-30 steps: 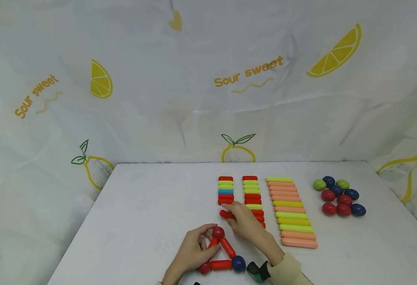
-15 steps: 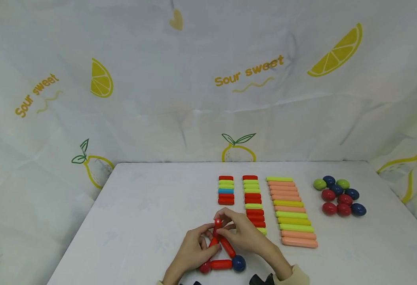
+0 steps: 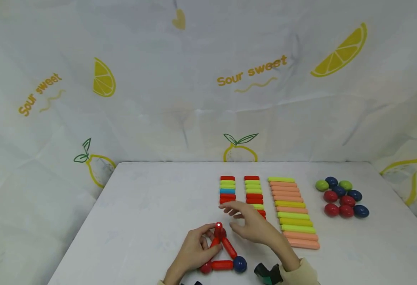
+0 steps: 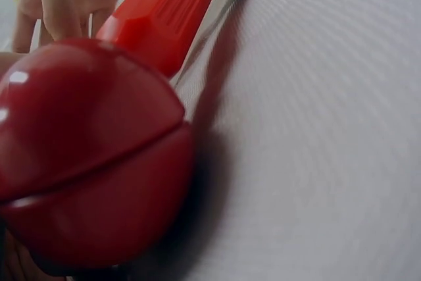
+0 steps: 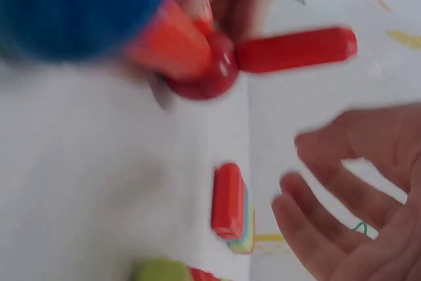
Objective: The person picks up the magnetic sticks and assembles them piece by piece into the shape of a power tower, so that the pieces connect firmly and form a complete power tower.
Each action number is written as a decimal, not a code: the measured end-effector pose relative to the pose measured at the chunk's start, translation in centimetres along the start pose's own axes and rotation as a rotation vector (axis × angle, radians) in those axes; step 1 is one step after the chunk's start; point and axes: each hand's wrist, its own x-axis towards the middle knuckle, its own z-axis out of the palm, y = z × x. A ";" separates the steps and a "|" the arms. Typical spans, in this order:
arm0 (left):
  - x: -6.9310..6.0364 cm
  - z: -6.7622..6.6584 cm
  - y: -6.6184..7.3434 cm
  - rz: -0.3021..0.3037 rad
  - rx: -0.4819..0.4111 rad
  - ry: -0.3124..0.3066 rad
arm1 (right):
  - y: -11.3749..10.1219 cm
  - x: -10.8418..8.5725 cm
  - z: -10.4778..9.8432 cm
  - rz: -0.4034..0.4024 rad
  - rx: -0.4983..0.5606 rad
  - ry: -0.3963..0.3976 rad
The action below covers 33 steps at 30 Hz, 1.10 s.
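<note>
Found a triangular frame point(image 3: 223, 265) of glossy, faceted red rods near the front of a finely textured white tabletop point(image 3: 158, 198), joined at the corners by two shiny, seamed dark-red balls point(image 3: 206, 268) and one smooth dark-blue ball point(image 3: 239, 264). Recorded lengthwise grooves on a frame rod and a matching red upright rod point(image 3: 218, 228) standing on the far red ball. Found the left hand point(image 3: 194, 247) grasping the frame at the far corner—with fingers curled and thumb across the left side. Saw the right hand point(image 3: 252, 221) raised over the near ends of two columns of short red, lime and blue rods point(image 3: 227, 190), with fingers loosely parted, gripping nothing, apart from the upright rod. Logged a column of long peach, lime and yellow rods point(image 3: 294, 221), then a cluster of rounded red, blue and green balls point(image 3: 346, 211). Noted a straight back edge against lemon-printed white cloth point(image 3: 158, 134), narrow lanes between columns—and a broad stretch of tabletop leftward to the slanting edge.
</note>
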 end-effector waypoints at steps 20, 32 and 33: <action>-0.1 -0.1 -0.4 0.055 0.010 0.095 | 1.0 3.6 1.8 0.139 -0.331 0.103; 0.0 -0.7 -0.7 0.056 0.011 0.092 | 0.0 1.5 0.3 0.114 -0.176 0.105; 0.0 -0.7 -0.7 0.044 0.005 0.125 | 0.0 1.2 0.1 0.097 -0.140 0.125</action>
